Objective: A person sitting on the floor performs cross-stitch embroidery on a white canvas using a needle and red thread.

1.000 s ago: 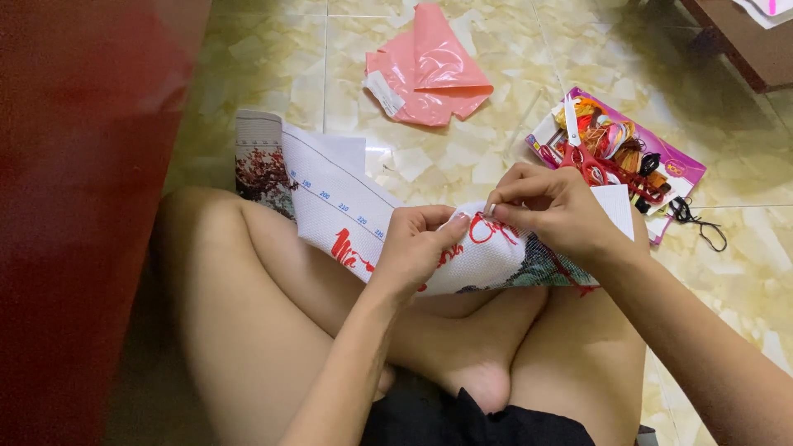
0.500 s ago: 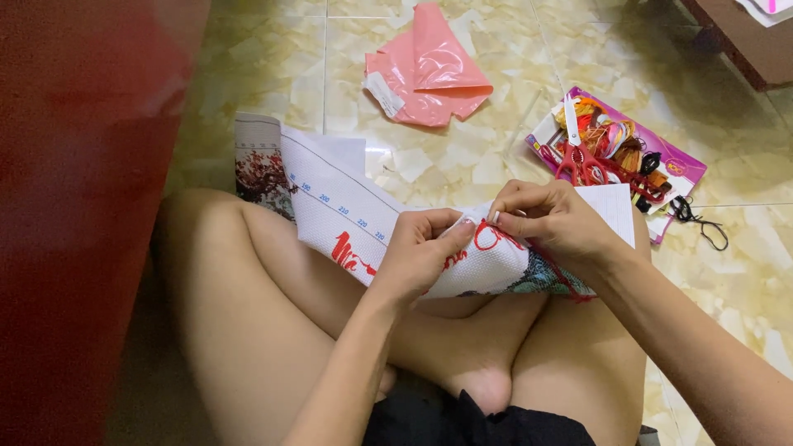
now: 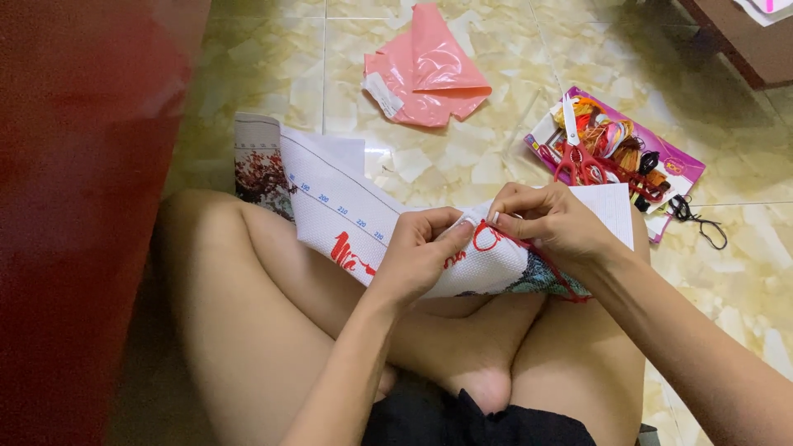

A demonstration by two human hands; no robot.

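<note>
Head cam: left hand (image 3: 421, 256) & right hand (image 3: 541, 221), fingers pinched shut on white cross-stitch cloth (image 3: 363, 219) over lap; scissors (image 3: 574, 149) nearby.

Matt white woven cross-stitch cloth (image 3: 363, 219), stitched with red thread, lies across bare knees above a glossy, marbled tile floor (image 3: 462, 157). A crinkled pink plastic bag (image 3: 429, 87) shines nearby; red-handled scissors (image 3: 576, 149) with metal blades rest on a glossy purple packet (image 3: 681, 169) of floss.
</note>
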